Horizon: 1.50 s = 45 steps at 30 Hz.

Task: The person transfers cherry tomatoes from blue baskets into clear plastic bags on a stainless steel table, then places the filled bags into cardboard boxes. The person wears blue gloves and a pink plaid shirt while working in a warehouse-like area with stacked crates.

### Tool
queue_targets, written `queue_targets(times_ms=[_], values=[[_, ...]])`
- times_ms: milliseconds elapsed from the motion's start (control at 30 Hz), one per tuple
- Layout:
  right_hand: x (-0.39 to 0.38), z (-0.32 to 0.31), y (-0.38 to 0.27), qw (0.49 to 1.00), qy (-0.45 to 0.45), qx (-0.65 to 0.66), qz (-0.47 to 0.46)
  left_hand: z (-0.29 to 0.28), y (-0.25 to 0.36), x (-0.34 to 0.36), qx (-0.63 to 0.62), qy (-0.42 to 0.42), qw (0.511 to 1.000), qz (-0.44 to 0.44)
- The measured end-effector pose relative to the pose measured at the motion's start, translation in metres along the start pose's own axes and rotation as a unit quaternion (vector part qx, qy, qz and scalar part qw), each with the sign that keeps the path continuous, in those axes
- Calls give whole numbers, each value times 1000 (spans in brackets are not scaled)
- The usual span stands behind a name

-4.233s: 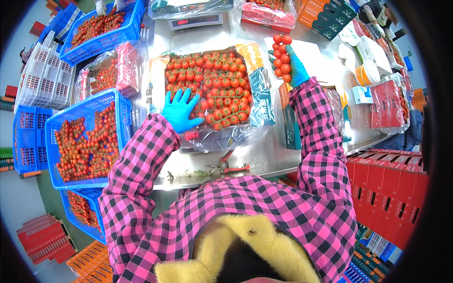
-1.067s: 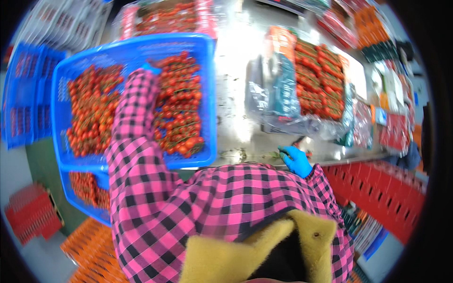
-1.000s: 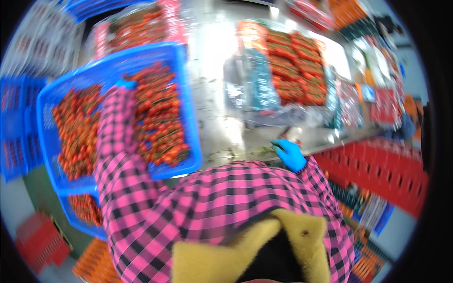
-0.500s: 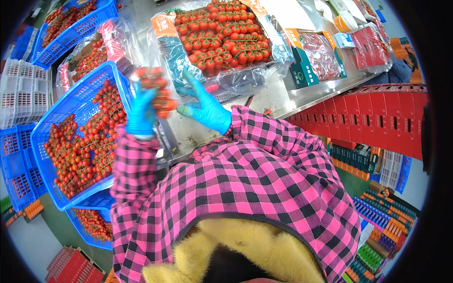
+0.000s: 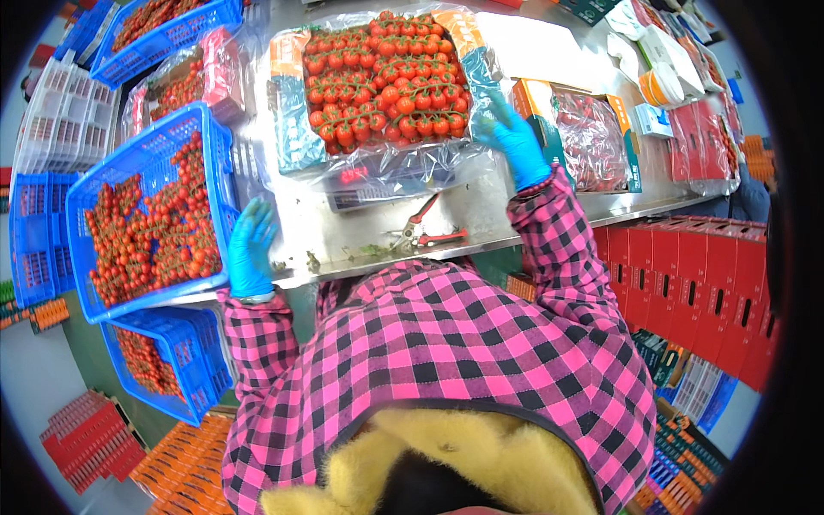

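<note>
A carton lined with clear plastic (image 5: pixel 296 129) stands on the metal table. It is filled with rows of red cherry tomatoes on green vines (image 5: pixel 386 81). My right hand (image 5: pixel 515 144), in a blue glove, is at the carton's right side, fingers stretched out by the plastic; whether they touch it I cannot tell. My left hand (image 5: pixel 251 251), gloved too, holds nothing, its fingers extended upward near the table's front edge. Just left of it is a blue crate (image 5: pixel 225 163) holding loose tomato vines (image 5: pixel 154 232). Red-handled pruning shears (image 5: pixel 418 225) lie between my hands, below the carton.
Under the carton's near side sits a scale-like device (image 5: pixel 395 182). To the right are a plastic-covered green-and-orange carton (image 5: pixel 592 142), a tape roll (image 5: pixel 661 86) and red cartons (image 5: pixel 687 283). More blue crates (image 5: pixel 202 365) and white crates (image 5: pixel 64 120) stand left.
The tomato bunch that was in my left hand is no longer there; that hand has come down, empty. My right hand has moved right, to the carton's right side. The shears are now fully visible.
</note>
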State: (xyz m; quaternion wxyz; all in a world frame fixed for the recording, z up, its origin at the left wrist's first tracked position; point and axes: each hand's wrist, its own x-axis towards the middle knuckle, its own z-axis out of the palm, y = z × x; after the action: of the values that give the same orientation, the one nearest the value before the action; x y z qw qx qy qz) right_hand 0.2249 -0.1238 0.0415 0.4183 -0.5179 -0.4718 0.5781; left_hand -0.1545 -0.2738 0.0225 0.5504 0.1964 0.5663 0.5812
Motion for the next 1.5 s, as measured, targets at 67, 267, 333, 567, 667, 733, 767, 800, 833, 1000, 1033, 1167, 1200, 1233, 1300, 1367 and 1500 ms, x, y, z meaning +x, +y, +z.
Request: queue_targets(times_ms=[67,267,333,567,667,733,767,800,833,1000,1033,1167,1200,1233,1300,1367,1500], values=[[7,-22,0,998,-7,-27,-56,-20,-3,-10,-2,52,999,2],[66,-19,7,930,-146,-242,-237,-36,10,-13,-21,35,998,45],[84,-4,8,867,-168,-369,-290,-28,10,-11,-26,15,998,50],[119,17,8,752,-251,-503,-344,-18,9,-19,-24,-1,999,43],[122,15,5,724,-267,-530,-352,-17,15,-17,-33,45,997,60],[120,16,0,728,-271,-525,-348,-13,18,-10,-18,47,998,37],[118,16,-5,734,-280,-527,-324,-11,19,-5,-7,78,997,6],[115,17,-9,764,-255,-474,-355,-9,19,-1,11,58,998,10],[112,18,-14,794,-228,-453,-336,-7,18,5,24,42,998,34],[106,26,-31,941,-216,197,171,5,19,26,109,21,994,20],[104,27,-31,934,-197,204,216,12,22,31,111,16,993,33],[103,39,-28,896,-199,328,224,67,43,73,383,-67,901,191],[102,44,-26,897,-195,327,224,89,49,92,467,-116,825,297],[101,48,-25,890,-186,347,231,109,52,111,564,-133,743,334],[98,55,-23,879,-191,383,208,146,51,151,598,-202,673,385],[96,59,-22,872,-171,406,216,165,42,175,711,-220,534,402],[96,56,-23,901,-203,343,171,165,21,184,794,-223,471,312]])
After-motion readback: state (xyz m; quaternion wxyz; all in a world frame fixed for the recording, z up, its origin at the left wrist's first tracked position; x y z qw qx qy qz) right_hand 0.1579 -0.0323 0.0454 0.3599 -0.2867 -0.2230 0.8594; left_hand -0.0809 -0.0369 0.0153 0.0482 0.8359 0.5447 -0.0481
